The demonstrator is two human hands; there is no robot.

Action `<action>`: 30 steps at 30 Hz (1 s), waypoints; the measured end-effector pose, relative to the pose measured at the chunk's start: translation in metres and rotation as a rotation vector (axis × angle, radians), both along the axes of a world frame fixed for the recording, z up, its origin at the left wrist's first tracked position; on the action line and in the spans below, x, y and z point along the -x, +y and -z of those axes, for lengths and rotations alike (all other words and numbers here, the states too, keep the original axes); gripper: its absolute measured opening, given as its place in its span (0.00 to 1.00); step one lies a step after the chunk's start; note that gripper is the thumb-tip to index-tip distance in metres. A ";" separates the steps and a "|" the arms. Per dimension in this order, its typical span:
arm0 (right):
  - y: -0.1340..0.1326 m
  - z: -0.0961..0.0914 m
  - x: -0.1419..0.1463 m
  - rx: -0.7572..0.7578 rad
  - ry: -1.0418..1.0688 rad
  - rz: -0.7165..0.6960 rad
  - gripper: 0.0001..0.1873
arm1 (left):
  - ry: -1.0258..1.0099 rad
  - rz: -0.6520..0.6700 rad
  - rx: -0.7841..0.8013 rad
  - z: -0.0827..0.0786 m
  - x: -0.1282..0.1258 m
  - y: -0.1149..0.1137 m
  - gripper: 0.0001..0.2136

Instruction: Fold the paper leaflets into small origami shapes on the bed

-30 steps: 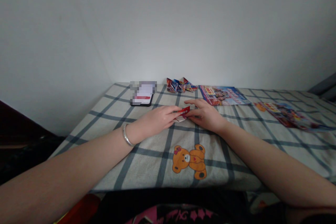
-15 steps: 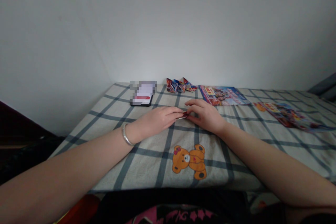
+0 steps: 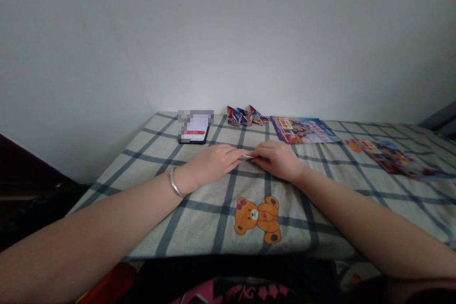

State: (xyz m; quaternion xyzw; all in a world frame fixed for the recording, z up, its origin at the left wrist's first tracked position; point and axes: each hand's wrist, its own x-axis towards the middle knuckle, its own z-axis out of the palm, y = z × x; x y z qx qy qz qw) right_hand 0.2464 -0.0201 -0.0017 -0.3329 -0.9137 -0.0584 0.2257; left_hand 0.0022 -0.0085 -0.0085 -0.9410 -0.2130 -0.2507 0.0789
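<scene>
In the middle of the checked cloth (image 3: 199, 228), the left hand (image 3: 213, 162) and the right hand (image 3: 280, 159) pinch a small bit of paper (image 3: 247, 156) from both sides with nearly closed fingers, while a phone (image 3: 196, 128) lies far left and a bright sheet (image 3: 304, 130) lies far right.

Near cloth (image 3: 194, 228) is open, phone (image 3: 197, 126) lying beyond hands (image 3: 214, 164) (image 3: 280, 159).

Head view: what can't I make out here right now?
Paper piece: head view, mostly hidden by the fingers of the left hand and right hand.
Phone: head view, pixelation hides its upper end and left side.
Rightmost flyer: head view, print too blurred to read.
</scene>
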 end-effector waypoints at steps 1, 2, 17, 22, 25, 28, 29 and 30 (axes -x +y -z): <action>0.000 0.000 0.000 0.004 0.003 0.010 0.09 | -0.008 -0.032 0.010 -0.001 0.000 -0.001 0.13; 0.000 0.000 0.000 0.012 0.008 0.025 0.09 | -0.014 -0.063 0.021 -0.001 0.000 -0.001 0.13; 0.009 0.004 -0.014 0.174 0.065 0.171 0.10 | -0.008 -0.226 0.172 0.005 0.006 0.014 0.14; 0.011 0.007 -0.016 0.213 0.105 0.217 0.07 | 0.006 -0.253 0.098 0.007 0.007 0.011 0.18; 0.011 0.007 -0.016 0.248 0.130 0.259 0.08 | 0.021 -0.247 0.037 0.003 0.007 0.008 0.16; 0.011 0.006 -0.016 0.271 0.132 0.257 0.07 | 0.076 -0.107 -0.027 -0.002 0.007 0.007 0.13; 0.011 0.006 -0.016 0.273 0.127 0.248 0.06 | 0.117 -0.035 -0.042 -0.003 0.007 0.007 0.13; 0.011 0.005 -0.016 0.272 0.121 0.237 0.06 | 0.146 0.010 -0.043 -0.004 0.006 0.007 0.13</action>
